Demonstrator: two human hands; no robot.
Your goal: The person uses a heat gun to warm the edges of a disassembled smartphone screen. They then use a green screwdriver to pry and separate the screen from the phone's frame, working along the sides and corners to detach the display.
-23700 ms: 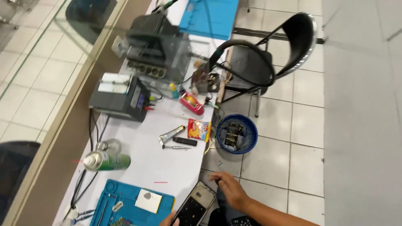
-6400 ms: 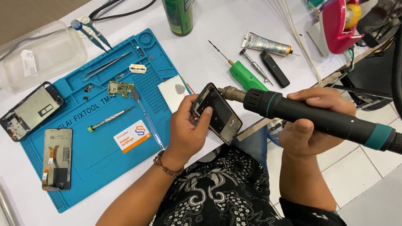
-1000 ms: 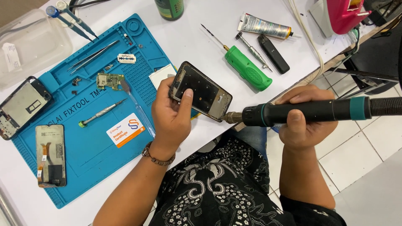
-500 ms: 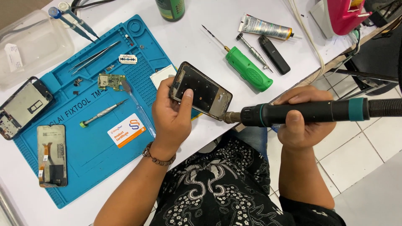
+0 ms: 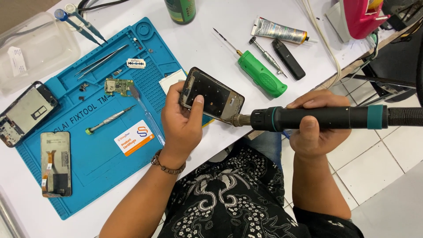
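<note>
Seen from above at a white bench [image 5: 211, 42]: left hand [image 5: 181, 121] closed around a black phone frame [image 5: 211, 94], thumb pressed across its open inner face, fingers wrapped beneath, frame lifted slightly off the bench edge and tilted. Right hand [image 5: 318, 128] clenched fully around the dark barrel of a hot-air tool [image 5: 317, 118], metal nozzle levelled at the frame's lower right corner, touching it or just short of it; which, hard to tell. Teal bands ringing the tool's barrel on either side of the grip, ribbed hose trailing off to the right.

Left of the frame, a blue work mat [image 5: 97, 145] carrying a small green circuit board [image 5: 118, 85], tweezers [image 5: 102, 61], a slim silver screwdriver [image 5: 109, 120], a white card with an orange stripe [image 5: 134, 137] and a detached display panel with an orange flex cable [image 5: 55, 164]. Another opened phone body [image 5: 25, 112] lying half over the mat's left edge. Beyond the hands, a green-handled screwdriver [image 5: 260, 77], a silver adhesive tube [image 5: 278, 31], a small black bar-shaped item [image 5: 288, 65] and the base of a green can [image 5: 180, 9]. Clear plastic box [image 5: 37, 50] at upper left. Beaded bracelet [image 5: 167, 164] on the left wrist; patterned black shirt below.
</note>
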